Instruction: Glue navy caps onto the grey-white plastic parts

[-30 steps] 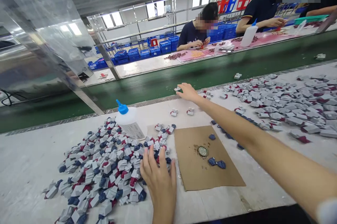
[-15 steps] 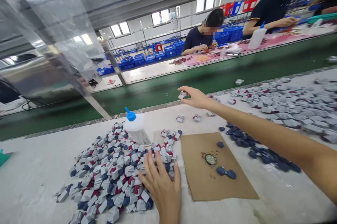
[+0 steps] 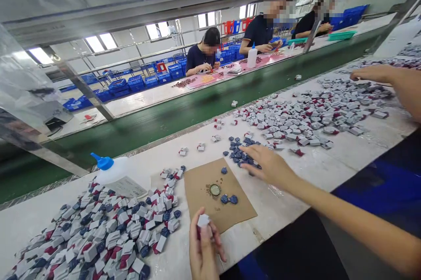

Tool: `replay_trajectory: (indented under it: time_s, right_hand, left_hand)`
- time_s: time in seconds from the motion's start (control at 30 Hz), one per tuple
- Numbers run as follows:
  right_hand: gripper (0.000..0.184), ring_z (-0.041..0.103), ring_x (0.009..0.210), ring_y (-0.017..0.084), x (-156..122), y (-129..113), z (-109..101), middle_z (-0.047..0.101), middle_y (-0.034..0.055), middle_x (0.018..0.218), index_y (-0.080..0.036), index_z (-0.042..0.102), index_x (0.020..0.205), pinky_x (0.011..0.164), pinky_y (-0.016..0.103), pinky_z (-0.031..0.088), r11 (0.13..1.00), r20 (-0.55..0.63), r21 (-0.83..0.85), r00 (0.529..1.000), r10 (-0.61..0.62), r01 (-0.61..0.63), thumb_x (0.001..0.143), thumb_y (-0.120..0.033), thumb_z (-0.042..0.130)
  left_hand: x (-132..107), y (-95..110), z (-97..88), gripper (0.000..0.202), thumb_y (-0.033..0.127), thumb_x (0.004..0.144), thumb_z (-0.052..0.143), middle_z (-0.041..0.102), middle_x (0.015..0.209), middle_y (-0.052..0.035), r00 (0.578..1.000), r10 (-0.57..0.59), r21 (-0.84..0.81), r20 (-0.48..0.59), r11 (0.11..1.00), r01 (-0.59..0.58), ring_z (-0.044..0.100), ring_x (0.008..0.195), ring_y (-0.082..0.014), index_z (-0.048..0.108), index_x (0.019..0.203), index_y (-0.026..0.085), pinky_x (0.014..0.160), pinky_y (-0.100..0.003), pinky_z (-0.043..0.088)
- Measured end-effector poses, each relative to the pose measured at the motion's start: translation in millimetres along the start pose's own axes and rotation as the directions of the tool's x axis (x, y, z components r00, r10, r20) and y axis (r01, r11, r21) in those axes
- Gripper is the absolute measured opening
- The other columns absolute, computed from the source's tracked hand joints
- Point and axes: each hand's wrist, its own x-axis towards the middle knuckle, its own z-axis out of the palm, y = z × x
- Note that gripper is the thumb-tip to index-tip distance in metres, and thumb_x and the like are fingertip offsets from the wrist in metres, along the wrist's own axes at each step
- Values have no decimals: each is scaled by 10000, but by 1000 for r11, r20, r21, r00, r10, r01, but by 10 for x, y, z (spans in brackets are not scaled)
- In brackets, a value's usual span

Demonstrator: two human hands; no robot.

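My left hand, at the near edge of the cardboard, is closed around a small light-grey block with some dark red beneath it. My right hand reaches over a small heap of navy-blue moulded pieces, fingers apart, with the fingertips at the pieces. On the brown cardboard sits a round, crimped metal cap with wet-looking spots around it. Beside the cap lie a joined-looking pair of navy pieces and a single navy piece.
A large pile of grey, red and navy assembled pieces lies left, against a white bottle with blue nozzle. Grey-and-red pieces spread at right, where another person's hand reaches in. A green belt runs behind; co-workers sit beyond.
The view has turned right. My left hand has come off the pile with a grey block. My right hand has moved from the belt edge to the navy pieces and no longer shows its grey piece.
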Motion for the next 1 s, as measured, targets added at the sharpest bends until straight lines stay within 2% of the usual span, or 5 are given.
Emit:
replay_trajectory:
  time_s: [0.13,0.3,0.47,0.73,1.0]
  right_hand:
    - [333,585,893,291,239,380,100,641,132,922,-157,623,1008,657,359,473,999,137,15,990,39,-42,844,-395,458]
    - [183,603,621,181,376,353,73,648,31,688,-197,623,888,532,254,440,992,255,113,967,21,-52,785,-305,519]
    - [244,622,741,204,450,309,-45,674,58,813,-194,616,934,657,293,482,978,268,190,963,34,-87,769,-345,518]
    - [361,637,858,256,347,-321,-80,673,77,987,-218,625,1046,695,356,534,854,358,491,934,-19,-171,757,-425,562]
    - [302,625,564,172,392,-715,134,651,25,637,-173,614,962,544,290,512,763,531,593,837,-129,-258,765,-397,568]
  left_hand:
    - [59,126,-112,730,534,637,662,584,677,-6,999,-32,-57,-2,998,32,476,475,-100,455,1244,186,268,-153,354]
    - [11,219,-156,638,381,683,687,652,937,-81,998,37,42,-45,999,-35,622,727,-147,451,1241,180,496,-205,525]
    - [-13,272,-212,481,428,733,634,645,640,-16,996,57,0,-65,998,-57,548,464,-94,446,1090,167,411,-174,444]
    - [-35,277,-319,483,447,761,596,566,719,-6,999,34,-60,-31,998,-36,507,568,-90,504,1154,182,443,-179,444]
    - [-38,209,-410,387,444,798,551,458,544,43,990,137,64,-41,989,-135,399,451,-60,610,1053,158,442,-169,395]
